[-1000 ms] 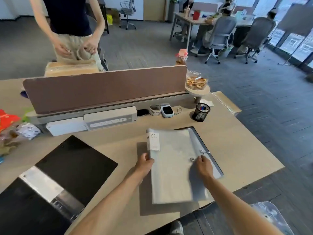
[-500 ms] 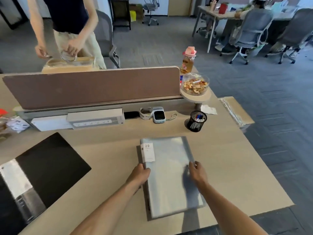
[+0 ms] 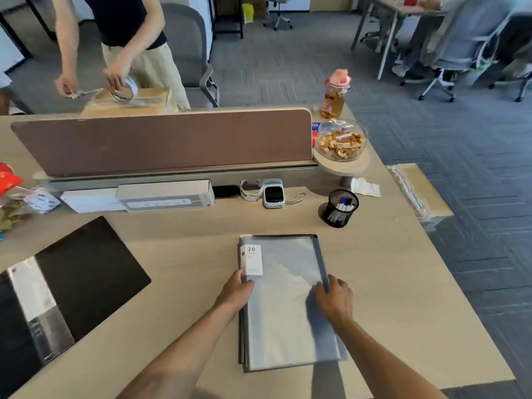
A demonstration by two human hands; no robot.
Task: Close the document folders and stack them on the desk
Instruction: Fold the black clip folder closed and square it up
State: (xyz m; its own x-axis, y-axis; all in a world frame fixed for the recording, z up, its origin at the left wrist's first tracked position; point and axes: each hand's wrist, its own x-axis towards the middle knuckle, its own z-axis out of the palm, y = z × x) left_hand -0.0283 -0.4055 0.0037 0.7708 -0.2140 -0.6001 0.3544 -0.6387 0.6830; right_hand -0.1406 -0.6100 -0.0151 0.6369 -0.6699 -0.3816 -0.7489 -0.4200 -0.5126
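Note:
A grey translucent folder (image 3: 285, 300) with a white "20" label lies closed on the wooden desk (image 3: 388, 283) in front of me, on top of darker covers beneath it. My left hand (image 3: 237, 292) grips its left spine edge, thumb on the cover. My right hand (image 3: 335, 300) rests flat on its right edge, fingers curled over the rim. A black folder (image 3: 66, 283) lies open at the left, with a clear pocket and metal clip showing.
A mesh pen cup (image 3: 339, 207) stands just behind the grey folder. A power strip box (image 3: 165, 195), a small device (image 3: 273, 194) and a snack bowl (image 3: 341, 142) line the brown divider (image 3: 164, 142). Beyond it a person (image 3: 123, 38) tapes a cardboard box (image 3: 129, 102).
The grey folder's cover has swung shut from half open. My right hand went from the clasp to the right edge. The view shifted, bringing the folder squarer in front of me.

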